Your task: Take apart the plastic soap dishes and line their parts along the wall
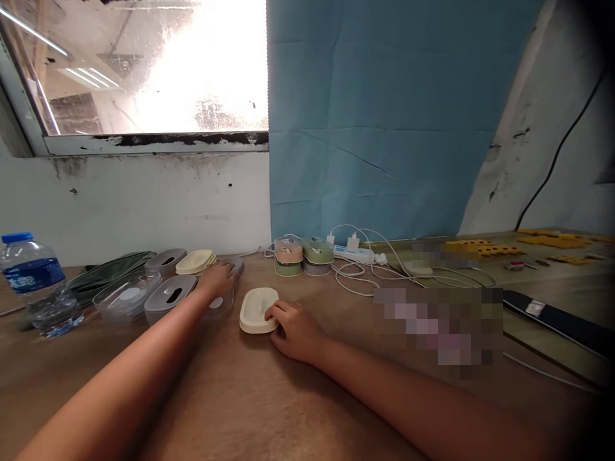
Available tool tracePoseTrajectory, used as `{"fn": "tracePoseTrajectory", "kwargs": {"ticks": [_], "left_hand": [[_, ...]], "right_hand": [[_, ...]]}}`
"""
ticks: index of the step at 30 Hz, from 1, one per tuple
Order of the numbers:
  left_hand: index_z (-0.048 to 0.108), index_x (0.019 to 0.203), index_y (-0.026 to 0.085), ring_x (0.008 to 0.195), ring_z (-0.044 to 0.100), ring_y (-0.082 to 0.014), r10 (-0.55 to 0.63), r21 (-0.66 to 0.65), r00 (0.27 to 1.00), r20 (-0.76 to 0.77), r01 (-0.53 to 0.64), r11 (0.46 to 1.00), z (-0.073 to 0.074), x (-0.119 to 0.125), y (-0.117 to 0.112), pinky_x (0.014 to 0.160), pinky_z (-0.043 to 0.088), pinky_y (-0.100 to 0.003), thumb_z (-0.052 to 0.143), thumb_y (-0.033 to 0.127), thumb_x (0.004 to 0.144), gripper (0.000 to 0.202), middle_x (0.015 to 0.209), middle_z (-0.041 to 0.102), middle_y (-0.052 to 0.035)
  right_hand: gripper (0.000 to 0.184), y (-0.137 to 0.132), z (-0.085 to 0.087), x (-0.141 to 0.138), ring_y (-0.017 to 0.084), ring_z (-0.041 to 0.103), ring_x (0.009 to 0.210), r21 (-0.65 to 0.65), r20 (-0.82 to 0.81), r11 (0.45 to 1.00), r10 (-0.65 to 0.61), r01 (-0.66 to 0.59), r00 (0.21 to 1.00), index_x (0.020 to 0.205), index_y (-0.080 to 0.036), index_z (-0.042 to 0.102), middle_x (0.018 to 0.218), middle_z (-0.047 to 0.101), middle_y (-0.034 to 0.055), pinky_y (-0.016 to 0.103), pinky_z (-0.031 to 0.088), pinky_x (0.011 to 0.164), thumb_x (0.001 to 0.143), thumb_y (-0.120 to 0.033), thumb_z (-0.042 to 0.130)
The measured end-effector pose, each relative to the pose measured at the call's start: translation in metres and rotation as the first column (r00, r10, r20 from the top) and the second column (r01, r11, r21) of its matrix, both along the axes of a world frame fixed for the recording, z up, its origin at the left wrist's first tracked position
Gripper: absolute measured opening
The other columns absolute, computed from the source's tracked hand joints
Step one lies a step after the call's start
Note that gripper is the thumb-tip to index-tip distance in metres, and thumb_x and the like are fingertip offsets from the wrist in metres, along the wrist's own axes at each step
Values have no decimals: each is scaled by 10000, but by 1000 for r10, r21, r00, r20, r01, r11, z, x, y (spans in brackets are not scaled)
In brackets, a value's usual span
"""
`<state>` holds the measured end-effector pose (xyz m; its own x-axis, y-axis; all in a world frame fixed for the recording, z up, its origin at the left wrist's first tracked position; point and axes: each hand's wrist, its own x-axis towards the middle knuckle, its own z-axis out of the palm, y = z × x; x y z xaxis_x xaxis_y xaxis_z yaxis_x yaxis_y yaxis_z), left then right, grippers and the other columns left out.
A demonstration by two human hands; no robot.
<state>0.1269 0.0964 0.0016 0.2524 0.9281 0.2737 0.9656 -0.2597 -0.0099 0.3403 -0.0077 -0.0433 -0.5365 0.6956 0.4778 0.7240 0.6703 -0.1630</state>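
Note:
My right hand (294, 326) rests on the wooden table (269, 410), its curled fingers pressed on the right edge of a cream lid (257, 308) lying flat. My left hand (218, 280) reaches further back and lies over a grey lid (236, 264) and a clear container (218, 306), fingers bent down on them. To the left sit more grey lids (169, 294), a second grey one (166, 260), a stack of cream lids (195, 261) and an empty clear container (125, 296).
A water bottle (36, 285) stands at the far left beside a dark green bag (108, 272). Stacked small containers (302, 256), a white power strip (354, 253) with cables and yellow parts (485, 247) lie behind. A dark flat device (557, 320) lies at the right.

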Motion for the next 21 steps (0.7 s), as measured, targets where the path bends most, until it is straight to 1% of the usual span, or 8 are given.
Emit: {"fn": "tracePoseTrajectory", "kwargs": {"ticks": [2, 4, 6, 9, 12, 15, 18, 21], "left_hand": [[517, 1161, 175, 1127, 462, -232, -65, 75, 998, 7, 64, 995, 4, 0, -23, 962, 309, -352, 338, 343, 854, 393, 1239, 516, -84], [543, 1110, 183, 1094, 477, -225, -182, 188, 983, 4, 178, 966, 3, -3, -51, 963, 307, -363, 368, 326, 844, 349, 1188, 545, -74], [556, 1066, 186, 1078, 478, -225, -283, 259, 959, -23, 279, 925, -3, -10, -80, 961, 305, -383, 386, 294, 835, 307, 1145, 561, -72], [551, 1062, 182, 1085, 463, -238, -323, 266, 946, -35, 321, 909, -18, -24, -108, 958, 311, -403, 439, 237, 792, 298, 1151, 551, -78], [544, 1080, 157, 1065, 475, -244, -270, 239, 963, 14, 259, 936, -30, -35, -114, 937, 338, -393, 458, 157, 742, 348, 1157, 544, -95], [541, 1091, 143, 979, 523, -229, -233, 190, 969, 81, 215, 958, -35, -40, -109, 868, 391, -355, 435, 131, 751, 356, 1105, 572, -97], [586, 999, 163, 865, 559, -213, -246, 130, 965, 92, 234, 964, -36, -42, -104, 796, 411, -330, 392, 122, 785, 291, 951, 631, -74], [606, 878, 164, 811, 566, -204, -249, 105, 964, 94, 239, 965, -38, -42, -104, 768, 406, -316, 369, 101, 792, 260, 864, 646, -71]], "right_hand": [[253, 1, 0, 1, 172, 519, 815, -20, -8, 1000, -22, 22, 1000, 902, -181, 550, 907, 574, 40, 263, 356, 732, 652, -153, 522], [217, 2, 0, 2, 175, 511, 822, -30, 12, 998, -57, 58, 998, 877, -178, 546, 891, 577, 41, 269, 343, 740, 661, -183, 540], [183, 6, 1, 0, 177, 508, 828, -25, 52, 996, -84, 85, 995, 851, -175, 543, 871, 586, 37, 281, 323, 756, 673, -214, 556], [157, 19, 3, -8, 178, 510, 831, -7, 100, 995, -95, 96, 990, 836, -170, 547, 866, 597, 38, 293, 304, 769, 692, -233, 556], [140, 38, 5, -22, 194, 511, 855, 6, 139, 992, -123, 123, 983, 834, -163, 559, 883, 602, 58, 304, 309, 780, 718, -239, 536], [160, 60, 5, -36, 221, 515, 880, 19, 171, 980, -199, 198, 965, 873, -141, 567, 914, 598, 98, 325, 336, 783, 753, -229, 510], [178, 82, 3, -47, 227, 525, 898, 20, 196, 961, -275, 277, 941, 929, -119, 567, 947, 588, 123, 334, 381, 780, 797, -213, 494], [224, 101, 0, -54, 200, 540, 916, 8, 222, 939, -337, 344, 915, 1021, -123, 545, 1022, 566, 95, 360, 434, 794, 859, -269, 493]]}}
